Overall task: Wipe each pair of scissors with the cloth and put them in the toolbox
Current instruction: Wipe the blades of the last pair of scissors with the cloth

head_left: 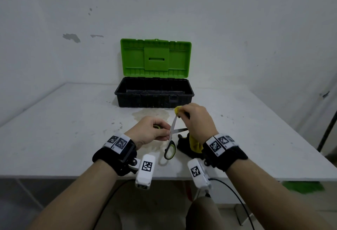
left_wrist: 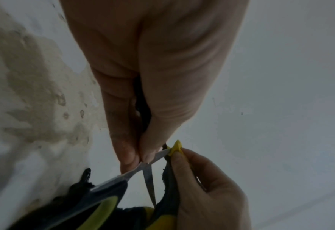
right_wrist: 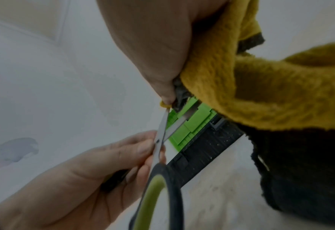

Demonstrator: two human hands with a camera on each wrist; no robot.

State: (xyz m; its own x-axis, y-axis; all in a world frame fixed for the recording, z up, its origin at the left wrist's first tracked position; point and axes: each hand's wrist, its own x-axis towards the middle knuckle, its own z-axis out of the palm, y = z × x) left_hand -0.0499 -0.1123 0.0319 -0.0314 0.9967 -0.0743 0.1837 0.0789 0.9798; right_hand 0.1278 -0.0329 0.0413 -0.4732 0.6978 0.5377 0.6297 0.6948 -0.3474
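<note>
A pair of scissors [head_left: 174, 122] with black-and-green handles is held above the white table, blades spread apart. My left hand [head_left: 151, 131] grips it at the pivot, one handle loop inside the fist, the other loop [head_left: 170, 150] hanging free. My right hand [head_left: 197, 120] pinches a yellow-and-black cloth [head_left: 195, 145] around the tip of the far blade. In the wrist views the cloth [right_wrist: 251, 93] drapes below the right hand [right_wrist: 168, 96], and the blade [left_wrist: 148, 175] crosses under the left hand [left_wrist: 141, 157]. The toolbox [head_left: 154, 100] stands open behind, its inside looking bare.
The toolbox's green lid [head_left: 156, 57] leans upright against the wall. A brownish stain [head_left: 151, 114] marks the table just in front of the box. The table's front edge [head_left: 73, 176] runs below my wrists. A black pole [head_left: 328, 129] stands at the right.
</note>
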